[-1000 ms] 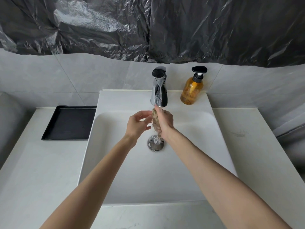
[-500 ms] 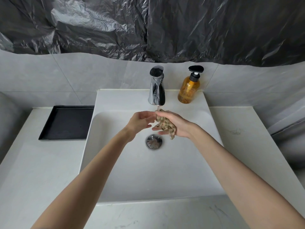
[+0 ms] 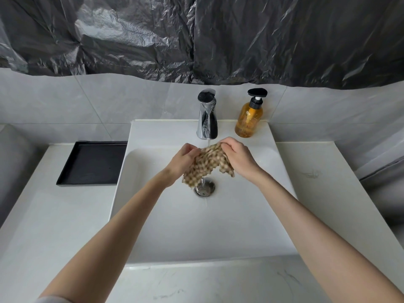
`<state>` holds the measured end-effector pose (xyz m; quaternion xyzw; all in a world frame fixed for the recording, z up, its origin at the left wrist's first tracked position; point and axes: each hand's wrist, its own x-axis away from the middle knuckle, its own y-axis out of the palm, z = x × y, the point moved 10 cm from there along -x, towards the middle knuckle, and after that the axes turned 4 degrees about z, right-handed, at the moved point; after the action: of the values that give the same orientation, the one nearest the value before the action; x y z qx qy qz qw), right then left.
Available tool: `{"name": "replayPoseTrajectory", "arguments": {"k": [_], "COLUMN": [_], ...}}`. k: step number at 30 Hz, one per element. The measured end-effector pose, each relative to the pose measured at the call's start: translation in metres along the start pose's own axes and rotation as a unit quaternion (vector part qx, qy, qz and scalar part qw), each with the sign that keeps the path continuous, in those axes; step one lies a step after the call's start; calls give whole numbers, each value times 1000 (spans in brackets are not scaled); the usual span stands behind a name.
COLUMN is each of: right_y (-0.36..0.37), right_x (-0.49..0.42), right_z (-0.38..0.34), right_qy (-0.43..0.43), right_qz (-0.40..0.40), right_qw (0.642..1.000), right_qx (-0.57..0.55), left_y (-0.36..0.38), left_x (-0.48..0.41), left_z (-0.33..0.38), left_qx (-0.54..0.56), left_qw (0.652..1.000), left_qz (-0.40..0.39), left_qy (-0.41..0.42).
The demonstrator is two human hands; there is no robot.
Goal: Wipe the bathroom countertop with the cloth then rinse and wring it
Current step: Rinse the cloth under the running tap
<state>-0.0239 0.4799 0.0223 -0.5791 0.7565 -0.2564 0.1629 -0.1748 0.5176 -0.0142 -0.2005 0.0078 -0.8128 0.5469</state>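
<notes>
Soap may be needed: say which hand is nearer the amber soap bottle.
Right. The right hand grips the cloth just below the bottle; the left hand is farther left.

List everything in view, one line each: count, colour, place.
cloth: one, beige checked, spread between both hands under the tap
tap: one, chrome, back of sink, water running
sink: one, white, centre of countertop
drain: one, metal, sink bottom
soap bottle: one, amber with black pump, right of tap
tray: one, black, left of sink
countertop: one, white
plastic sheet: black, covering upper wall
wall tiles: grey, behind sink
left hand: gripping the cloth's left edge
right hand: gripping its right edge
</notes>
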Motion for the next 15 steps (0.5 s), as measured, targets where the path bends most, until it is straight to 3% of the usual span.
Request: {"name": "replayPoseTrajectory", "arguments": {"k": [3, 5, 8, 11, 15], "right_y": [2, 4, 17, 37, 27], "right_x": [-3, -1, 12, 21, -6], "right_z": [6, 10, -6, -24, -12], "right_qy": [49, 74, 35, -19, 48], "right_qz": [58, 98, 104, 81, 111], "right_qw": [995, 988, 990, 995, 990], "right_qx": [-72, -88, -84, -51, -69], "left_y": [9, 14, 15, 11, 16], "left_x": [0, -2, -9, -13, -6], "left_z": [-8, -13, -11, -5, -5], "left_qx": [15, 83, 200, 191, 169], "left_qw": [999, 995, 976, 975, 978], "left_qz": [-22, -16, 35, 101, 119], "left_qy": [-30, -58, -84, -55, -6]}}
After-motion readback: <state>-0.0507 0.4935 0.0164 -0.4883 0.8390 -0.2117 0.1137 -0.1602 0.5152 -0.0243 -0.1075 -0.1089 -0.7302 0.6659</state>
